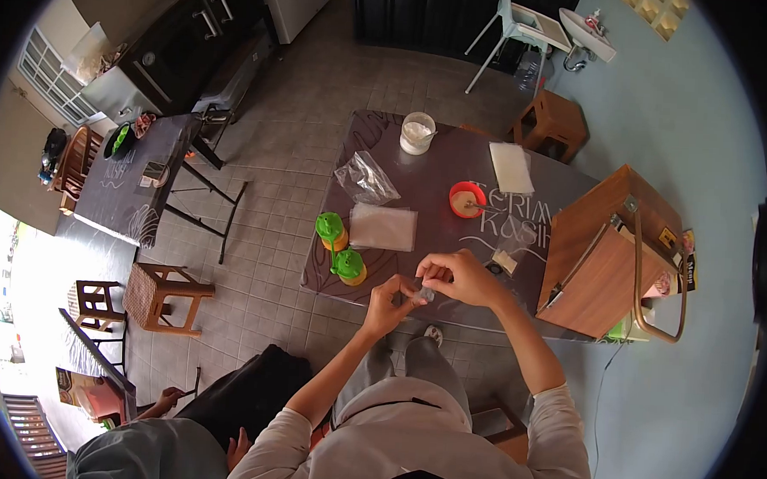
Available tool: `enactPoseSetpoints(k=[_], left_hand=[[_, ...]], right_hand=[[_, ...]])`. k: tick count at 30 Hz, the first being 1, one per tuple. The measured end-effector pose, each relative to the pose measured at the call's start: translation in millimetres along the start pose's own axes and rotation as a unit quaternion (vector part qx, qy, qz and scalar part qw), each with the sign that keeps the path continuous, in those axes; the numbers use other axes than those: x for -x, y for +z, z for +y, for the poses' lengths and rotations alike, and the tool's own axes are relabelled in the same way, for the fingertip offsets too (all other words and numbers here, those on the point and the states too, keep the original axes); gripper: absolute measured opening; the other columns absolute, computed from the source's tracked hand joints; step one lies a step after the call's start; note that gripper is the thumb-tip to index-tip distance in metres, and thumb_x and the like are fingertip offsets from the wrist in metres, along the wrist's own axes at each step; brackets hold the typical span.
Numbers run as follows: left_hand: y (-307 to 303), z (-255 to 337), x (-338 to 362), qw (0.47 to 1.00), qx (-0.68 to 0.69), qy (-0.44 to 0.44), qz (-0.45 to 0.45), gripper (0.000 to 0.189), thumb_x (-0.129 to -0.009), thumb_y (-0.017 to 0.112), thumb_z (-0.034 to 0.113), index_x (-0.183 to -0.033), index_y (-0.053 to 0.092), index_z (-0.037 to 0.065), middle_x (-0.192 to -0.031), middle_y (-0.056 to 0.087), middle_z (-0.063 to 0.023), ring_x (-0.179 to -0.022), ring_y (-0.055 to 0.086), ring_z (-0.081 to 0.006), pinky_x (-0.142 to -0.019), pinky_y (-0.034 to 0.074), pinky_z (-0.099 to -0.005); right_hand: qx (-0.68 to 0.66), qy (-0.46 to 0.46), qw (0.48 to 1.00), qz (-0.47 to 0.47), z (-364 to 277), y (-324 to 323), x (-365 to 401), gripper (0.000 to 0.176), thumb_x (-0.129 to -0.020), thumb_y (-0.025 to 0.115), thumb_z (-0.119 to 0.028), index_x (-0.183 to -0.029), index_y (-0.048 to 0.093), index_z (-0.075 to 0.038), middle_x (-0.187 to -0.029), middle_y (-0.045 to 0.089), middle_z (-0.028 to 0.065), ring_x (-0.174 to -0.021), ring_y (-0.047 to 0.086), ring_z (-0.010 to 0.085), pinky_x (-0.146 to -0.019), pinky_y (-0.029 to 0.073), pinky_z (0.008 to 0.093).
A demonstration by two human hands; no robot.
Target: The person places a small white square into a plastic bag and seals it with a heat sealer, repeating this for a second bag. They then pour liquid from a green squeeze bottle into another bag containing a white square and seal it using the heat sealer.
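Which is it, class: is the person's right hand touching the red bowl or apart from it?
Apart: the head view shows a strip of dark tabletop between the right hand and the red bowl.

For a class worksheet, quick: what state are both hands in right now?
Left hand: closed, pinching a small clear plastic piece.
Right hand: curled, at the same piece; grip unclear.
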State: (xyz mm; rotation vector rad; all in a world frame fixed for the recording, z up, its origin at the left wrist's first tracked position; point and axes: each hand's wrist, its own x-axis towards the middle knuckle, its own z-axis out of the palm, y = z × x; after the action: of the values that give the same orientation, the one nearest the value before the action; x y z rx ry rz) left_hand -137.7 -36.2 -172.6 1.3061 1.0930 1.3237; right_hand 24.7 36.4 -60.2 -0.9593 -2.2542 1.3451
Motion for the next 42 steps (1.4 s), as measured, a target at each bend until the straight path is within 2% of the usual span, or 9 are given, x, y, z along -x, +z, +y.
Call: enactPoseSetpoints(k=[10,19,22,26,29,32,37,39,42], left_hand=[[-12.6,16.5,-5.1,0.988,0.105,0.028,-0.106,0.016,-0.066,0.076,0.001,-0.067,0.060,0.002,-0.076,0.059,-0.0041,-0.073,0.054,-0.0121,-0.067,0.042,-0.0263],[-18.7,14.9,-4.8,0.964,0.190,-0.060,-0.177,0.019,-0.068,0.075,-0.001,-0.069,0.057,0.002,-0.081,0.059,-0.0037,-0.080,0.055,-0.0104,-0.074,0.043,-0.0254],[-18.1,14.5,-5.5,0.944,0.243,-0.091,-0.203,0.021,-0.068,0.075,-0.002,-0.070,0.054,0.003,-0.084,0.059,-0.0037,-0.083,0.056,-0.0100,-0.076,0.043,-0.0255],[-18.8,10.4,-6.7,0.940,0.223,-0.105,-0.237,0.021,-0.068,0.075,-0.002,-0.072,0.055,0.002,-0.088,0.060,-0.0040,-0.085,0.056,-0.0102,-0.078,0.043,-0.0254],[-16.2,10.0,-9.4,0.938,0.213,-0.108,-0.250,0.021,-0.068,0.075,-0.003,-0.079,0.058,0.002,-0.091,0.061,-0.0035,-0.088,0.056,-0.0103,-0.079,0.045,-0.0262],[-17.4,7.3,-11.3,0.931,0.217,-0.096,-0.277,0.025,-0.070,0.075,0.001,-0.090,0.060,0.001,-0.095,0.061,-0.0037,-0.093,0.055,-0.0104,-0.081,0.044,-0.0267],[-24.3,14.6,-9.8,0.920,0.183,-0.122,-0.324,0.030,-0.078,0.070,0.011,-0.103,0.059,-0.002,-0.096,0.062,-0.0052,-0.093,0.055,-0.0111,-0.083,0.043,-0.0272],[-27.7,13.5,-5.0,0.933,0.084,-0.123,-0.327,0.028,-0.084,0.063,0.014,-0.106,0.058,-0.003,-0.090,0.064,-0.0061,-0.086,0.058,-0.0121,-0.080,0.045,-0.0268],[-38.3,-3.3,-0.1,0.924,0.153,-0.145,-0.318,0.025,-0.088,0.058,0.013,-0.105,0.057,-0.004,-0.082,0.065,-0.0061,-0.080,0.060,-0.0123,-0.076,0.047,-0.0250]], right_hand=[[0.006,-0.034,0.997,-0.067,-23.9,-13.6,1.8,0.015,-0.076,0.068,-0.012,-0.087,0.065,-0.002,-0.077,0.067,0.0083,-0.071,0.065,0.0157,-0.067,0.050,0.0282],[0.151,-0.120,0.976,-0.105,-41.1,-15.6,2.3,0.008,-0.074,0.063,-0.013,-0.082,0.066,-0.011,-0.069,0.065,0.0033,-0.067,0.063,0.0175,-0.069,0.044,0.0307],[0.162,-0.067,0.972,-0.156,-46.0,-18.8,2.2,0.009,-0.076,0.065,-0.018,-0.085,0.067,-0.013,-0.070,0.064,0.0003,-0.072,0.060,0.0123,-0.083,0.036,0.0303],[0.158,-0.047,0.970,-0.180,-44.4,-19.9,1.0,0.013,-0.075,0.065,-0.016,-0.087,0.066,-0.013,-0.071,0.064,0.0006,-0.071,0.060,0.0130,-0.083,0.037,0.0308],[0.172,-0.101,0.969,-0.149,-43.7,-13.7,4.3,0.017,-0.073,0.066,-0.016,-0.089,0.065,-0.013,-0.071,0.064,0.0010,-0.071,0.061,0.0134,-0.081,0.039,0.0304],[0.148,-0.049,0.971,-0.183,-38.6,-10.6,4.3,0.019,-0.071,0.066,-0.013,-0.090,0.063,-0.012,-0.069,0.063,0.0028,-0.068,0.061,0.0164,-0.071,0.043,0.0300],[0.090,0.065,0.992,-0.063,-47.4,-31.1,0.0,0.015,-0.073,0.065,-0.005,-0.080,0.051,-0.004,-0.065,0.062,0.0082,-0.058,0.062,0.0185,-0.053,0.046,0.0288],[0.070,0.074,0.994,-0.043,-46.8,-38.2,0.6,0.020,-0.073,0.066,-0.002,-0.077,0.046,-0.003,-0.065,0.062,0.0078,-0.058,0.062,0.0145,-0.053,0.046,0.0266],[0.005,0.068,0.997,-0.040,-34.2,-40.5,3.5,0.019,-0.069,0.069,0.002,-0.072,0.050,0.000,-0.065,0.063,0.0049,-0.057,0.061,0.0093,-0.053,0.048,0.0222]])
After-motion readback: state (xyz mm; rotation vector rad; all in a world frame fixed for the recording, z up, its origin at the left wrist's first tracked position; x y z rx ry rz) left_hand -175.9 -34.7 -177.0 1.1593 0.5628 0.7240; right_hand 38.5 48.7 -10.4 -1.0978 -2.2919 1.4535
